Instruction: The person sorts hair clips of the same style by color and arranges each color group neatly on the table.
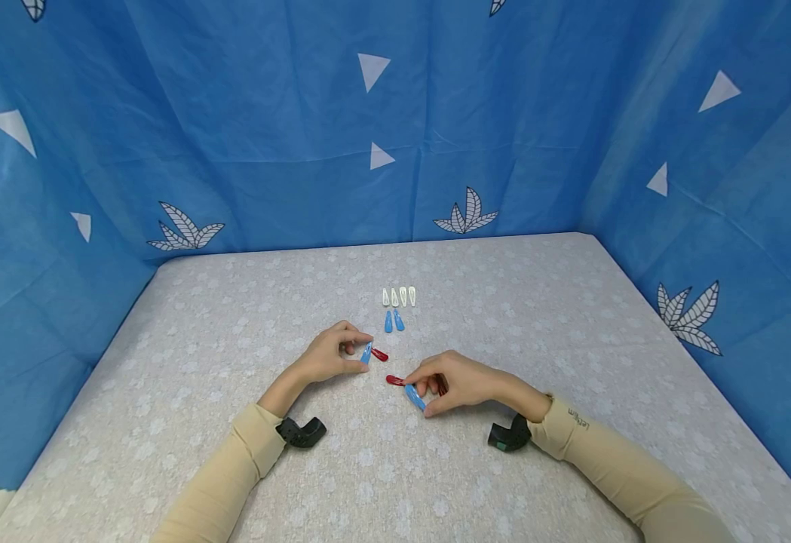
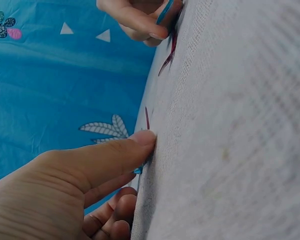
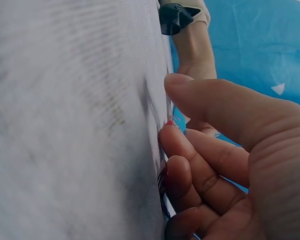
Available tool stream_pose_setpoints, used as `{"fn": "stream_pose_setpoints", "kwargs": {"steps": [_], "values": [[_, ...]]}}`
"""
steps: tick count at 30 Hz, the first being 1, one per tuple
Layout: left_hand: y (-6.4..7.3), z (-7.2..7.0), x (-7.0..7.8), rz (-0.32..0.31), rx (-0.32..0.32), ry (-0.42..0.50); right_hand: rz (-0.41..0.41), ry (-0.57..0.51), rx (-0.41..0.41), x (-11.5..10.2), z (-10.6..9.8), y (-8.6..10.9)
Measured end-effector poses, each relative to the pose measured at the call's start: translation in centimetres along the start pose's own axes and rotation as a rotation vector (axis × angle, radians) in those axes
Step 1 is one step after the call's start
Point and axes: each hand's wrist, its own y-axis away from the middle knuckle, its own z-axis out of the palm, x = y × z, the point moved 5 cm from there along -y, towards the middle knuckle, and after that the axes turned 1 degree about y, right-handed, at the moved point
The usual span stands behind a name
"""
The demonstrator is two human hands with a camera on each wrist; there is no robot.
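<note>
In the head view my left hand (image 1: 330,351) pinches a blue snap hair clip (image 1: 366,354) between thumb and forefinger, low at the tabletop. A red hair clip (image 1: 380,354) lies just right of it. My right hand (image 1: 459,379) holds another blue hair clip (image 1: 415,397) by its ends between thumb and forefinger. Beside that clip's upper end lies a second red hair clip (image 1: 395,380). Something dark red (image 1: 442,385) shows under the right hand's curled fingers, partly hidden. The left wrist view shows the left thumb (image 2: 142,138) covering most of its clip.
Farther back, several white hair clips (image 1: 403,296) lie in a row, with two blue hair clips (image 1: 393,321) in front of them. A pale patterned cloth (image 1: 232,317) covers the table. Blue curtains (image 1: 266,113) stand behind and at both sides.
</note>
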Motion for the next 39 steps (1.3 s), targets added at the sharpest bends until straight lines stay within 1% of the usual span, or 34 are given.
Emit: {"fn": "stream_pose_setpoints", "kwargs": {"steps": [4, 10, 13, 16, 18, 23, 26, 32, 35, 39], "values": [[0.0, 0.0, 0.1, -0.003, 0.007, -0.001, 0.023, -0.010, 0.012, 0.0, -0.2, 0.0], [-0.1, -0.3, 0.4, -0.006, 0.043, 0.000, 0.050, -0.037, 0.052, 0.2, -0.9, 0.1], [-0.2, -0.5, 0.8, -0.011, 0.061, 0.005, 0.033, -0.020, 0.085, 0.3, -1.6, 0.2], [-0.3, -0.8, 1.3, -0.013, 0.081, -0.008, 0.008, 0.026, 0.137, 0.4, -2.5, 0.3], [-0.5, -1.1, 1.7, -0.007, 0.094, -0.023, 0.028, 0.045, 0.173, 0.6, -3.1, 0.2], [-1.5, -1.4, 2.8, 0.018, 0.115, -0.063, 0.169, 0.066, 0.230, 1.2, -4.7, -0.2], [-2.2, -1.4, 3.4, 0.018, 0.129, -0.075, 0.218, 0.084, 0.268, 1.6, -5.8, -0.6], [-4.0, -0.8, 4.5, 0.022, 0.164, -0.098, 0.265, 0.108, 0.347, 2.8, -7.5, -1.3], [-4.7, -0.3, 4.7, 0.016, 0.172, -0.107, 0.281, 0.103, 0.367, 3.6, -8.0, -1.7], [-5.6, 0.4, 4.6, -0.006, 0.174, -0.131, 0.299, 0.093, 0.370, 4.6, -8.1, -2.3]]}}
